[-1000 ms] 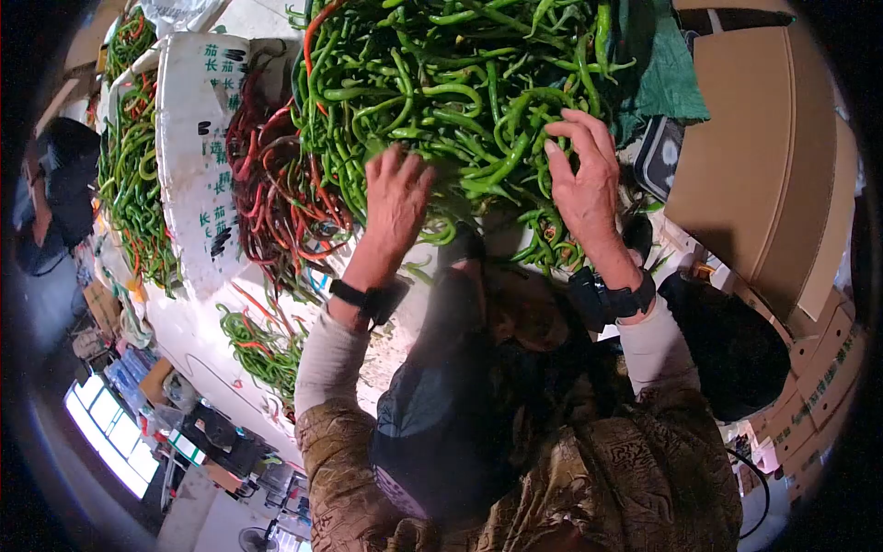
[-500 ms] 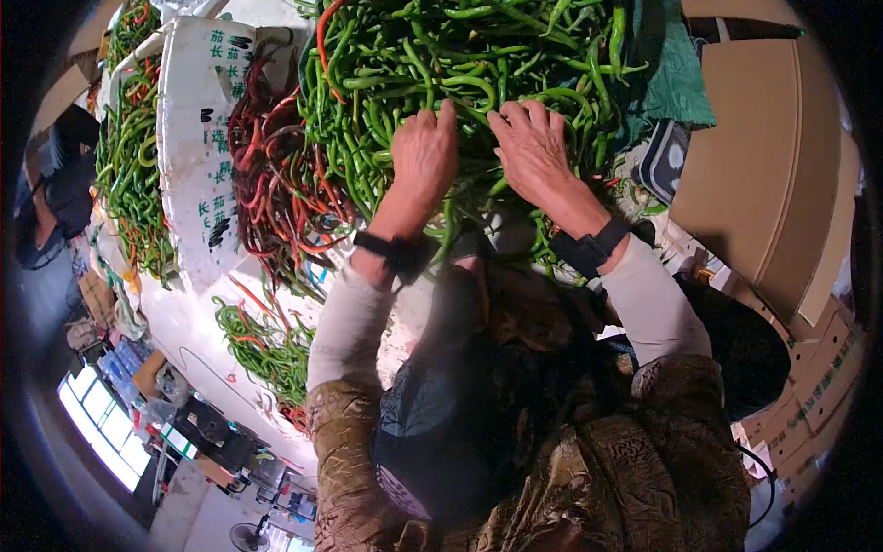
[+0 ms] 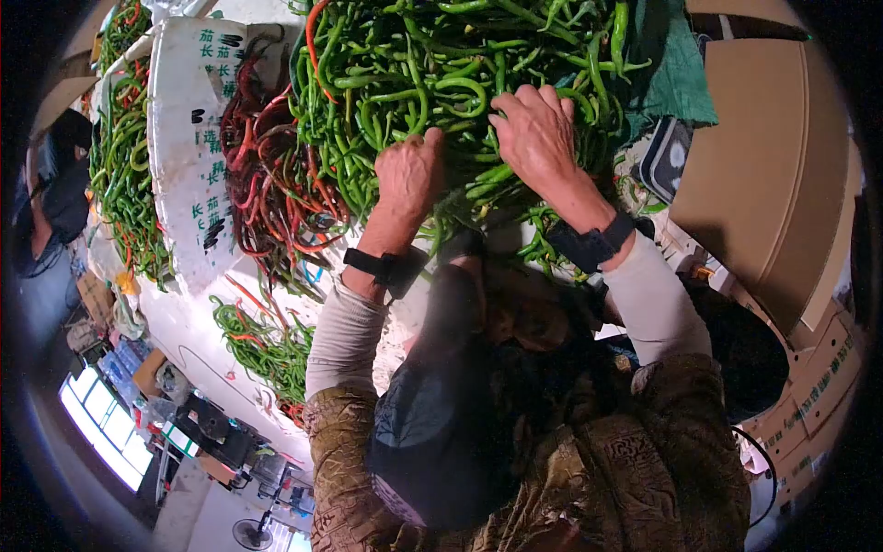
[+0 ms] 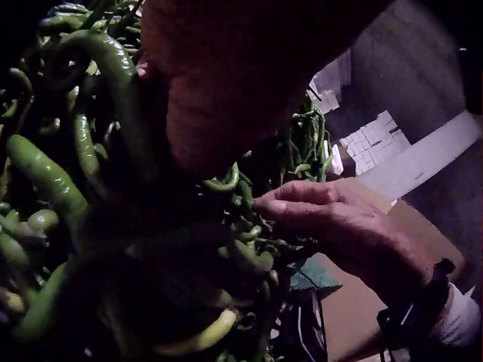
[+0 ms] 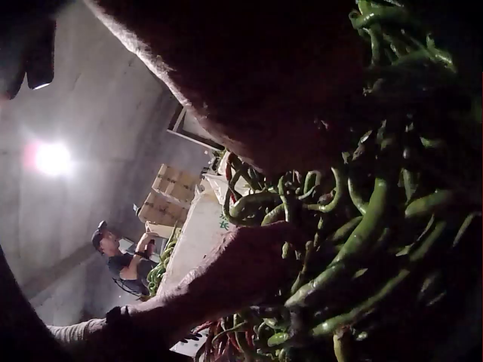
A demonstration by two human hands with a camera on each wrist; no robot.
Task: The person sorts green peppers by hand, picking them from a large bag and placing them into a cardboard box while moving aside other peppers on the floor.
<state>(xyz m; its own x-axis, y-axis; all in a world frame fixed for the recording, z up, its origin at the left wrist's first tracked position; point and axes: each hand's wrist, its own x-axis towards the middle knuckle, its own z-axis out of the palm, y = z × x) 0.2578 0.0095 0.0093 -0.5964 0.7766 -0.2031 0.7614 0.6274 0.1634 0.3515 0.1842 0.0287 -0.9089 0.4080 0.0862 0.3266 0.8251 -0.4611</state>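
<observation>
A large heap of long green chili peppers (image 3: pixel 460 55) lies before me, one red pepper (image 3: pixel 313 46) bent over its left part. My left hand (image 3: pixel 409 179) is at the near side of the heap, back up, its fingers curled down among the peppers and their tips hidden. To its right, my right hand (image 3: pixel 541 138) reaches over the peppers with bent, slightly spread fingers. In the left wrist view the right hand (image 4: pixel 339 222) has fairly straight fingers touching the peppers. The right wrist view shows the left hand (image 5: pixel 249 260) in shadow against the heap.
Dark red peppers (image 3: pixel 276 175) lie left of the heap, beside a white printed sack (image 3: pixel 189 147) and more green peppers (image 3: pixel 129 184). A smaller pile (image 3: pixel 262 345) is nearer me. Cardboard (image 3: pixel 745 166) and green cloth (image 3: pixel 676 83) flank the right. Another person (image 5: pixel 124 260) is beyond.
From wide apart, my hands came together over the heap, the right moving left. Since then the left hand has drawn slightly back toward me, and the right has shifted a little forward.
</observation>
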